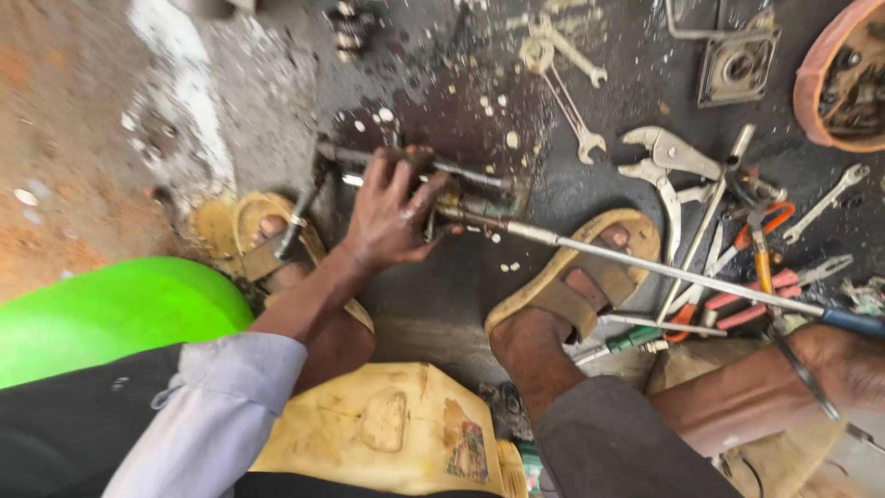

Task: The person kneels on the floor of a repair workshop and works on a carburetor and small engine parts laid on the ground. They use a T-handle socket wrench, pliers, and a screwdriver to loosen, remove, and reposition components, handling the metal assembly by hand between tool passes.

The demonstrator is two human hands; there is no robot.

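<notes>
Greasy metal parts are lying between the person's sandalled feet on a dark, oil-stained floor. Left hand (392,217) is pressing down on a grimy metal assembly (461,198) of rods and tubes, with its fingers spread and curled over the top of it, gripping it against the ground. Right hand (843,364) is sitting at the far right edge of the view, holding the blue handle end of a long steel rod (664,269); its fingers are mostly out of frame, so how tightly they are closing cannot be told. That rod is running diagonally from the assembly, over the right sandal (581,277), toward the right hand. Left sandal (263,240) is resting just beside the assembly. Well apart, loose tools are lying scattered: combination spanners (567,97), locking pliers (668,157) and orange-handled pliers (761,235). Nearer the body, a yellow plastic container (387,429) is sitting between the knees.
</notes>
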